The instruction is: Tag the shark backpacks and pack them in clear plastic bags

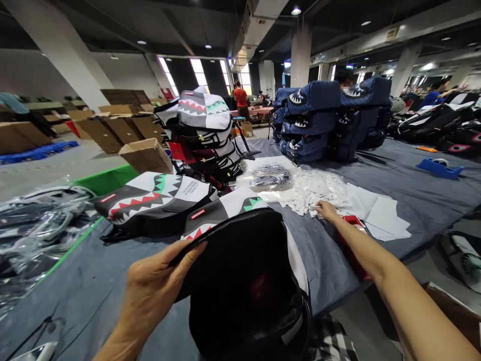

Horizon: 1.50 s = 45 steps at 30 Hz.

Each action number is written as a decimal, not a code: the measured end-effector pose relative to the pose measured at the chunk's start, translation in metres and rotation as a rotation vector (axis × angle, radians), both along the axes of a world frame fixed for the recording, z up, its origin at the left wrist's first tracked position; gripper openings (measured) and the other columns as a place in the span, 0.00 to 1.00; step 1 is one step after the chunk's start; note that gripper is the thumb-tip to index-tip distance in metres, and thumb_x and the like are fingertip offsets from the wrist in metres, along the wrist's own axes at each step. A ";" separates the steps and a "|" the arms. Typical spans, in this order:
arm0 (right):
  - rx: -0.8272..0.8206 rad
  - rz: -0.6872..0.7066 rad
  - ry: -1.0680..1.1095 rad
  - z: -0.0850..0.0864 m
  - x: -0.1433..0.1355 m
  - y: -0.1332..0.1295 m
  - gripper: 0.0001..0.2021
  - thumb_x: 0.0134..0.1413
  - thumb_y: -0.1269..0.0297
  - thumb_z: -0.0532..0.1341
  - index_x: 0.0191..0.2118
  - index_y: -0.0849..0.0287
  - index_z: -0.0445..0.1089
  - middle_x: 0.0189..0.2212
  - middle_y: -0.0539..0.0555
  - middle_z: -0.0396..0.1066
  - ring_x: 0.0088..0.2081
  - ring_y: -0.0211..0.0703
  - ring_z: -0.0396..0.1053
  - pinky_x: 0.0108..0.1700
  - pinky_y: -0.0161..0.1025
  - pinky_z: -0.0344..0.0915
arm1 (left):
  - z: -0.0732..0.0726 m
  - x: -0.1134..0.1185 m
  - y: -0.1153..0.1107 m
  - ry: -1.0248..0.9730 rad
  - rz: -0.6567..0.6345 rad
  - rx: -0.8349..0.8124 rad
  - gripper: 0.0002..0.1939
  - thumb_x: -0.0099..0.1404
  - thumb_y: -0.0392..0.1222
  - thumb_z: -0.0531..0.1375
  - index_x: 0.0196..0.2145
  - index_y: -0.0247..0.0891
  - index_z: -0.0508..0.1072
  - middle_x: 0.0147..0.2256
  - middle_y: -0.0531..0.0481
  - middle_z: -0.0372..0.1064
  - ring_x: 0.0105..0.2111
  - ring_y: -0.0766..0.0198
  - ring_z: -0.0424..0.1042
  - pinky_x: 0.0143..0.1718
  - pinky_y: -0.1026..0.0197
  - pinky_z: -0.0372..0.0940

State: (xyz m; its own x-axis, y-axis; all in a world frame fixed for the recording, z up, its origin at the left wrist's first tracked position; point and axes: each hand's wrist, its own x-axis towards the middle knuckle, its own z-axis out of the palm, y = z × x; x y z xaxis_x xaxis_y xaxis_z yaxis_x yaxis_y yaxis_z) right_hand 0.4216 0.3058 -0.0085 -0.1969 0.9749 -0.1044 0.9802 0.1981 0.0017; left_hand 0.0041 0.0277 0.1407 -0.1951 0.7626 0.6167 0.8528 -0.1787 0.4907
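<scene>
My left hand [156, 286] is closed on the rim of an unzipped backpack [240, 260], thumb inside and fingers outside. The bag's dark inside faces me, and its grey and white shell shows red and green shark teeth. My right hand [326, 210] reaches out to the front edge of a heap of small white packets [319, 188], its fingertips pinched together there. Whatever lies between those fingertips is too small to make out. Left of the held bag, a second shark-tooth backpack [158, 198] lies flat on the dark cloth-covered table [146, 331].
Stacked shark-tooth backpacks [205, 135] stand behind, with blue checked backpacks [313, 120] farther right. White paper sheets [387, 215] and a red box [353, 220] lie near my right arm. A blue tape dispenser [439, 168] sits at right; plastic-wrapped bags [48, 225] lie left.
</scene>
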 end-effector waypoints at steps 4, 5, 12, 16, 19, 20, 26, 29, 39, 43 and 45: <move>-0.055 0.080 0.003 -0.008 -0.007 -0.001 0.13 0.65 0.58 0.61 0.49 0.61 0.71 0.50 0.56 0.71 0.48 0.46 0.71 0.51 0.49 0.69 | 0.003 0.005 0.000 -0.038 -0.064 -0.003 0.19 0.61 0.60 0.61 0.32 0.43 0.82 0.25 0.54 0.78 0.20 0.65 0.73 0.22 0.69 0.65; -0.066 0.101 0.002 -0.010 -0.008 -0.002 0.13 0.64 0.58 0.62 0.48 0.61 0.71 0.50 0.56 0.71 0.48 0.46 0.71 0.51 0.49 0.69 | 0.003 0.005 0.000 -0.047 -0.069 -0.016 0.19 0.60 0.60 0.61 0.32 0.43 0.82 0.26 0.54 0.79 0.21 0.64 0.74 0.23 0.69 0.65; 0.028 0.131 0.046 -0.002 -0.010 -0.023 0.06 0.63 0.67 0.61 0.40 0.63 0.73 0.42 0.57 0.75 0.46 0.46 0.71 0.51 0.45 0.66 | -0.005 -0.003 0.006 -0.114 -0.044 -0.079 0.22 0.59 0.62 0.61 0.32 0.40 0.81 0.23 0.54 0.76 0.21 0.65 0.70 0.23 0.67 0.63; 0.138 0.103 0.096 0.024 -0.015 -0.046 0.07 0.59 0.76 0.58 0.37 0.64 0.75 0.38 0.63 0.77 0.44 0.50 0.73 0.47 0.42 0.68 | 0.005 0.002 0.006 -0.095 -0.029 -0.063 0.22 0.61 0.60 0.59 0.31 0.39 0.81 0.21 0.54 0.74 0.20 0.66 0.67 0.23 0.67 0.60; 0.374 0.255 0.272 0.046 -0.031 -0.093 0.10 0.63 0.73 0.54 0.43 0.61 0.74 0.44 0.63 0.76 0.50 0.51 0.72 0.55 0.50 0.67 | 0.017 0.007 0.008 -0.041 -0.015 -0.031 0.22 0.63 0.59 0.57 0.32 0.39 0.81 0.24 0.53 0.76 0.22 0.65 0.69 0.26 0.65 0.60; 0.507 0.418 0.412 0.050 -0.039 -0.117 0.11 0.65 0.71 0.54 0.44 0.59 0.73 0.46 0.62 0.75 0.52 0.51 0.71 0.57 0.53 0.67 | 0.020 0.007 0.010 -0.019 -0.020 -0.027 0.21 0.64 0.58 0.57 0.32 0.39 0.81 0.26 0.52 0.77 0.23 0.65 0.69 0.28 0.65 0.60; 0.457 1.714 0.788 0.054 -0.118 -0.246 0.08 0.65 0.51 0.57 0.42 0.37 0.74 0.47 0.41 0.75 0.50 0.35 0.74 0.45 0.34 0.76 | 0.032 0.001 0.020 0.034 -0.058 -0.092 0.21 0.67 0.56 0.57 0.32 0.36 0.80 0.25 0.52 0.74 0.24 0.66 0.66 0.28 0.64 0.58; 0.401 1.648 0.512 0.060 -0.155 -0.237 0.09 0.67 0.66 0.56 0.45 0.51 0.74 0.51 0.53 0.76 0.53 0.40 0.73 0.52 0.42 0.73 | 0.032 0.001 0.021 0.087 -0.039 -0.104 0.21 0.68 0.55 0.57 0.31 0.35 0.79 0.23 0.53 0.71 0.24 0.67 0.64 0.29 0.64 0.56; 0.742 0.600 1.079 0.101 -0.164 -0.165 0.26 0.57 0.51 0.67 0.57 0.57 0.66 0.55 0.61 0.70 0.58 0.53 0.66 0.60 0.53 0.64 | 0.003 0.036 0.007 0.417 0.199 0.360 0.09 0.70 0.42 0.59 0.41 0.39 0.79 0.33 0.45 0.79 0.34 0.58 0.77 0.44 0.56 0.65; 0.394 0.667 1.165 0.104 -0.187 -0.154 0.18 0.58 0.48 0.65 0.41 0.60 0.72 0.36 0.52 0.75 0.39 0.43 0.72 0.46 0.40 0.68 | -0.056 0.079 0.004 0.775 -0.453 0.683 0.15 0.67 0.31 0.57 0.48 0.45 0.75 0.37 0.51 0.78 0.42 0.63 0.77 0.52 0.59 0.66; 0.337 0.676 1.148 0.102 -0.185 -0.154 0.13 0.58 0.54 0.67 0.38 0.59 0.73 0.35 0.51 0.74 0.38 0.40 0.72 0.45 0.37 0.66 | -0.087 0.096 0.019 0.755 -0.682 0.539 0.16 0.70 0.30 0.50 0.45 0.44 0.75 0.36 0.51 0.78 0.39 0.63 0.77 0.46 0.61 0.69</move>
